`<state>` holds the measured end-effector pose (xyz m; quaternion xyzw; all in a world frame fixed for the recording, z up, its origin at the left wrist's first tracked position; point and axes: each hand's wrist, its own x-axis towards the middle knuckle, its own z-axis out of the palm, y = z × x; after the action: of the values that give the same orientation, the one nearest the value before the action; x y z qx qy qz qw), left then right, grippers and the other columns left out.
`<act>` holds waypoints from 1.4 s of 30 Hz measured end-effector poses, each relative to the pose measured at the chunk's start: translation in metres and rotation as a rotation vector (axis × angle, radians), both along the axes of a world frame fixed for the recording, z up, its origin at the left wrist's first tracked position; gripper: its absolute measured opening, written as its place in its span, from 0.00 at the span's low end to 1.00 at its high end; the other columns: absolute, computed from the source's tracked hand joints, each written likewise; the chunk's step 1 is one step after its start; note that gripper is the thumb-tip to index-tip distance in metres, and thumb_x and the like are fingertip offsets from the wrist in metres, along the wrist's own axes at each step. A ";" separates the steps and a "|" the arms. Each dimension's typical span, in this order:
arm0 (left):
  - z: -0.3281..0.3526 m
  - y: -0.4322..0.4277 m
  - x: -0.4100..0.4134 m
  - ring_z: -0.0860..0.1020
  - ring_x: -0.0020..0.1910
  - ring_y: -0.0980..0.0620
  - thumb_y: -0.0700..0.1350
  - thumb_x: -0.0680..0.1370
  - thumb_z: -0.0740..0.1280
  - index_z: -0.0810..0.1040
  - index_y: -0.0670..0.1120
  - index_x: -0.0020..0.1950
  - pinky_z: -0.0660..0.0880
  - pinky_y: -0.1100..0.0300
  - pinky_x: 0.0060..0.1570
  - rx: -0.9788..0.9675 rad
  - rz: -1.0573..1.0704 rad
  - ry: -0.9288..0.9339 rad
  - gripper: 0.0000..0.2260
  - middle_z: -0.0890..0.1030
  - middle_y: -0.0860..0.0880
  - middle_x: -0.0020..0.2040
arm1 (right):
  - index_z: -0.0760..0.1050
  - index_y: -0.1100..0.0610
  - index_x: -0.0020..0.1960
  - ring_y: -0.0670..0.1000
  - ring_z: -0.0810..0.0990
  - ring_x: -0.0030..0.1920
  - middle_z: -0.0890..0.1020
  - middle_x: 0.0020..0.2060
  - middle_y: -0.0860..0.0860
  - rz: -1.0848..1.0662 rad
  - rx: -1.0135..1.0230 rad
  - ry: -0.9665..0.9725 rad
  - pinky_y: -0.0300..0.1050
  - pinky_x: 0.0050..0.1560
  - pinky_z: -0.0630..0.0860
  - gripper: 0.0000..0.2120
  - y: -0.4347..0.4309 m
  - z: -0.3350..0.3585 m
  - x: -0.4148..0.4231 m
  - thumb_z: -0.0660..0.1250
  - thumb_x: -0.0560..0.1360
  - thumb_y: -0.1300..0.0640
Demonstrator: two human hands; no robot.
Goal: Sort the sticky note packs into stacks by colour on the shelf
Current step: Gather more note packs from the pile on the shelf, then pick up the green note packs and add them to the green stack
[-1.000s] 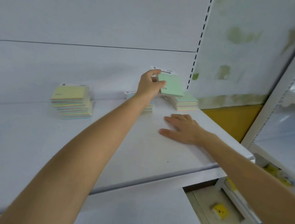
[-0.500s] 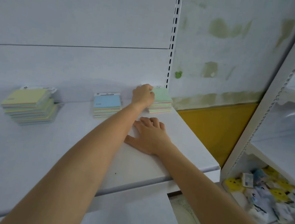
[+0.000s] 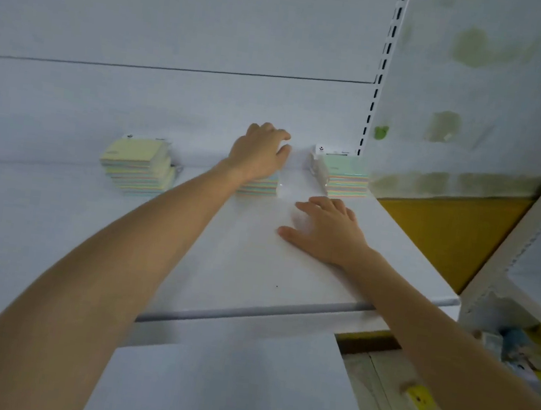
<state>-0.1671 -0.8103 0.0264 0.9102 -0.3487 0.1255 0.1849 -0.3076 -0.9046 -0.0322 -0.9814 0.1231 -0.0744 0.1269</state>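
Sorting looks nearly done: along the back edge of the shelf [image 3: 254, 271] stand a yellow-topped stack [image 3: 134, 161] leftmost, a green-topped stack [image 3: 344, 176] by the back right corner, and a middle stack [image 3: 259, 188] under the left hand [image 3: 258, 155], whose loosely curved fingers grasp nothing, while the right hand [image 3: 323, 233] lies flat and relaxed.

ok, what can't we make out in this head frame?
Middle stack top colour: head view, left grip covers it.
Whether that grip holds a pack or just rests: head view, its palm side is hidden.
Label print on green stack: head view, too small.
Goods lower right: head view, blurred, cut by the edge.
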 end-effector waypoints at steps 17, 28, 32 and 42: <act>-0.003 0.417 0.013 0.67 0.68 0.43 0.50 0.81 0.52 0.67 0.47 0.70 0.69 0.48 0.63 0.156 0.290 -0.115 0.19 0.72 0.44 0.68 | 0.64 0.49 0.71 0.54 0.66 0.70 0.68 0.70 0.50 0.573 -0.064 -0.059 0.50 0.71 0.62 0.25 0.352 0.024 0.087 0.57 0.76 0.41; -0.030 0.671 0.047 0.68 0.67 0.43 0.50 0.80 0.55 0.67 0.49 0.70 0.67 0.48 0.63 0.015 0.653 -0.026 0.18 0.75 0.46 0.67 | 0.65 0.50 0.69 0.52 0.70 0.67 0.71 0.67 0.51 0.820 0.061 0.026 0.48 0.68 0.66 0.25 0.558 0.031 0.182 0.61 0.75 0.42; -0.027 0.741 0.074 0.73 0.63 0.43 0.49 0.80 0.57 0.70 0.47 0.69 0.71 0.49 0.62 -0.032 0.667 0.004 0.18 0.78 0.45 0.63 | 0.65 0.51 0.70 0.53 0.66 0.69 0.69 0.68 0.53 0.931 -0.018 0.079 0.48 0.68 0.63 0.30 0.604 0.031 0.222 0.65 0.71 0.41; -0.030 0.821 0.123 0.77 0.57 0.44 0.45 0.79 0.59 0.74 0.43 0.64 0.71 0.56 0.57 -0.103 0.603 0.048 0.15 0.80 0.43 0.59 | 0.55 0.45 0.73 0.49 0.53 0.74 0.60 0.73 0.52 0.997 -0.037 0.338 0.42 0.71 0.49 0.32 0.636 0.043 0.285 0.64 0.75 0.60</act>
<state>-0.0442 0.0111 -0.0034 0.9648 -0.0517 0.1707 0.1934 -0.0223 -0.2682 0.0111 -0.9212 -0.3415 0.1521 0.1081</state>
